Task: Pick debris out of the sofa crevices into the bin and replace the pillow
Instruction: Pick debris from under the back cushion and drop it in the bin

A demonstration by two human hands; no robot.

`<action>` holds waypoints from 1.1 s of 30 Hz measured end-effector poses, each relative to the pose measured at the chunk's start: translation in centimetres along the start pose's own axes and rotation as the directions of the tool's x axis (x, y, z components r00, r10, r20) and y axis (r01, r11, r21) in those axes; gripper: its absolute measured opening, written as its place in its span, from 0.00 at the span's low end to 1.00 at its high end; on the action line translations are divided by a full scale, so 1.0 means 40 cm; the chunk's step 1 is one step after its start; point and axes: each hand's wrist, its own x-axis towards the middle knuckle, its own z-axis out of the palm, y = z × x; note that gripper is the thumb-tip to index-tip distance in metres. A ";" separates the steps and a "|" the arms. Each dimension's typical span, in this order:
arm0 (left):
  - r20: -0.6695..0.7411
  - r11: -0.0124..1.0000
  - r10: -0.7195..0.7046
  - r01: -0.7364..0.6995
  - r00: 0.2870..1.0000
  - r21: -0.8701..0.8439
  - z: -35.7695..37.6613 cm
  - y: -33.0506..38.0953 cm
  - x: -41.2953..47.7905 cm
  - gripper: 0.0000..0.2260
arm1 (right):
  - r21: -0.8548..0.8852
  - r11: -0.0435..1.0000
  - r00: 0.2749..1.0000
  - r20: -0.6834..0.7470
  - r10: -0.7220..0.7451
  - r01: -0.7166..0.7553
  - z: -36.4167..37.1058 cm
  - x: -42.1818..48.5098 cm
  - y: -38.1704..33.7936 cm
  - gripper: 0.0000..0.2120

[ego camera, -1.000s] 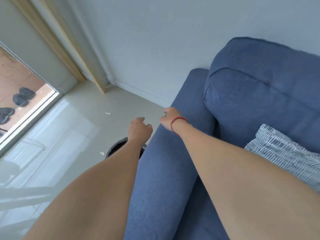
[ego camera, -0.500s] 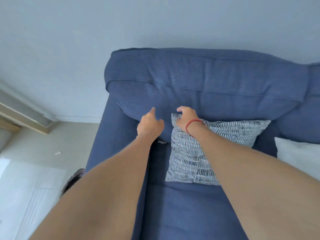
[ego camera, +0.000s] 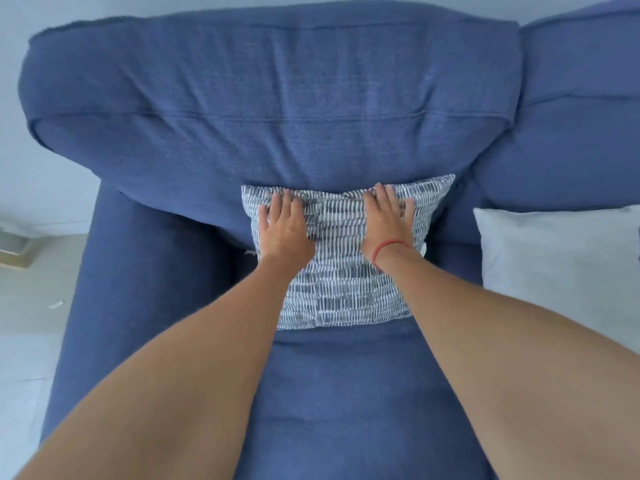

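Note:
A grey-and-white patterned pillow (ego camera: 339,289) stands on the blue sofa's seat (ego camera: 346,393), leaning against the back cushion (ego camera: 277,98). My left hand (ego camera: 284,226) lies palm-down on its upper left part. My right hand (ego camera: 388,220), with a red band at the wrist, lies on its upper right. Both sets of fingertips dig into the pillow's top edge, where the fabric bunches between them. A small white scrap (ego camera: 248,252) shows in the crevice just left of the pillow. The bin is out of view.
A plain white pillow (ego camera: 554,265) lies on the seat to the right. The sofa's armrest (ego camera: 138,271) runs down the left side. Beyond it is pale floor with a small white scrap (ego camera: 57,304) and a wooden frame corner (ego camera: 14,258).
The view swung right from the armrest and bin to the sofa seat. Both hands left the armrest; the right took the pillow's corner first, and now both press on the pillow.

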 end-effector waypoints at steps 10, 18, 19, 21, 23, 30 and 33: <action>0.085 0.944 -0.017 -0.012 0.996 0.330 0.002 0.042 -0.084 0.27 | -0.188 0.980 0.989 0.140 -0.037 0.063 -0.028 -0.040 0.006 0.16; 0.178 0.998 -0.011 0.023 0.984 -0.064 0.034 0.025 -0.192 0.33 | 0.032 0.981 0.964 0.183 -0.193 0.190 -0.023 -0.137 0.027 0.22; 0.184 0.996 0.010 0.006 0.983 -0.089 0.039 0.025 -0.211 0.40 | 0.037 0.981 0.968 0.160 -0.196 0.192 -0.018 -0.158 0.027 0.25; 0.223 0.996 0.057 -0.040 0.973 -0.081 0.048 0.026 -0.251 0.47 | 0.018 0.981 0.968 0.164 -0.192 0.192 -0.005 -0.196 0.022 0.32; 0.278 0.997 0.056 -0.040 0.959 -0.060 0.059 0.026 -0.287 0.44 | -0.005 0.984 0.964 0.203 -0.172 0.177 0.001 -0.231 0.013 0.34; 0.651 0.993 0.023 0.059 0.758 -0.103 0.060 -0.022 -0.492 0.45 | -0.252 0.932 0.595 0.802 0.051 0.260 -0.042 -0.403 -0.050 0.37; 0.652 0.962 -0.025 0.195 0.757 -0.190 0.063 -0.059 -0.559 0.40 | -0.151 0.964 0.583 0.813 -0.004 0.218 -0.058 -0.435 -0.074 0.32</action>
